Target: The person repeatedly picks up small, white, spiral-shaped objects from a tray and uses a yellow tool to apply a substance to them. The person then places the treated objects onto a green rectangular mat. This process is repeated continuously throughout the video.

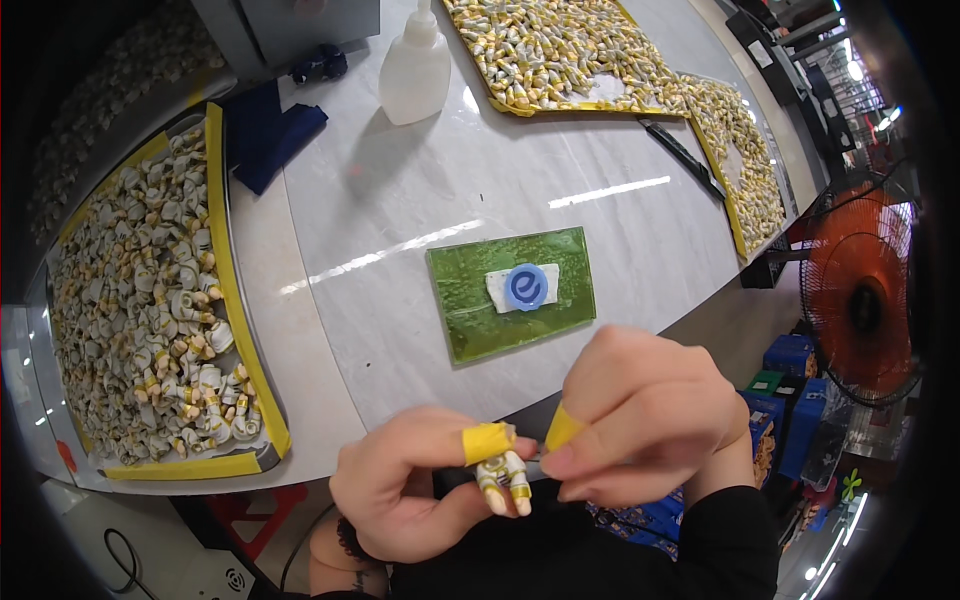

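My left hand (405, 480) pinches a small figurine part (503, 480), white with gold trim and two flesh-coloured feet, between thumb and a finger wrapped in yellow tape. Close at its right, my right hand (650, 415) is closed, its thumb pressed against a finger that also wears yellow tape. A thin greyish sliver shows near those fingertips, too small to name. Beyond the hands, a green slab (470, 330) lies on the table. On it sits a white rectangular piece (496, 291) with a round blue cap-like piece (527, 287) on top, marked with a dark curl.
A yellow-edged tray (215, 250) full of similar figurine parts stands at left. Two more filled trays (515, 105) (738, 235) lie at far right, beside a black cutter-like tool (683, 158). A white squeeze bottle (415, 75), a dark blue cloth (270, 135) and an orange fan (860, 290) surround the table.
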A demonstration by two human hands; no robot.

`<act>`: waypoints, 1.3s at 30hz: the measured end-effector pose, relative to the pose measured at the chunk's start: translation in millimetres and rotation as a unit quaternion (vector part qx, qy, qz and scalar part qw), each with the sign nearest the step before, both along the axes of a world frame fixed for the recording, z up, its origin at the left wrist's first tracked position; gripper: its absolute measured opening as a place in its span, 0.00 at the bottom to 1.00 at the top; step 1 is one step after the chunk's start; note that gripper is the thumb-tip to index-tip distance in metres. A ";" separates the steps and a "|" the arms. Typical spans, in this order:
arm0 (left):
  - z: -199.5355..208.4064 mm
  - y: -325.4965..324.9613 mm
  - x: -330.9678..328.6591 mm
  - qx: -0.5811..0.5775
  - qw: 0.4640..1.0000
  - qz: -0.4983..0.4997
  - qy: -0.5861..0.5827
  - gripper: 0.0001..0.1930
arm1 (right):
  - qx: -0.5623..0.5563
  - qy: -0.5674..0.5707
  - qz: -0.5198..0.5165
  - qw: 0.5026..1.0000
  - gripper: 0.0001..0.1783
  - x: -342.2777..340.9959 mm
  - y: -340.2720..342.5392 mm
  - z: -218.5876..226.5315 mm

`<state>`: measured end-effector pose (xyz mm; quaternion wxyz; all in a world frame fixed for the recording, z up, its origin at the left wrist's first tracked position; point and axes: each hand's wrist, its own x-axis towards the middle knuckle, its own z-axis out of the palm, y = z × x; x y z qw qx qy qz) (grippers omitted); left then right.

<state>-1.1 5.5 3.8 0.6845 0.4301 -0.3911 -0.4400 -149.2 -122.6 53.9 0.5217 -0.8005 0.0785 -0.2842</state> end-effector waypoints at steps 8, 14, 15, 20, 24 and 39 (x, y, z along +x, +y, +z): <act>-2.3 -2.5 4.8 0.058 0.972 -0.174 0.150 0.11 | 0.067 0.121 0.094 0.986 0.09 -1.6 -6.1 9.5; -1.8 -2.1 5.4 0.081 0.965 -0.201 0.148 0.10 | 0.063 0.125 0.120 0.983 0.09 0.5 -7.6 8.9; 0.0 -1.8 6.6 0.087 0.966 -0.195 0.144 0.10 | 0.049 0.119 0.115 0.985 0.09 1.0 -7.6 6.4; 28.7 1.9 42.0 0.039 0.965 -0.196 -0.171 0.10 | 0.036 0.096 0.117 0.988 0.13 -2.3 -6.6 1.9; 71.8 44.5 94.8 0.015 0.890 0.136 -0.436 0.16 | -0.012 0.070 0.080 0.994 0.13 -19.3 -8.5 6.4; 96.9 -101.3 227.1 0.182 0.720 0.022 -0.669 0.19 | -0.006 0.130 -0.090 0.987 0.23 -74.5 -2.2 -6.9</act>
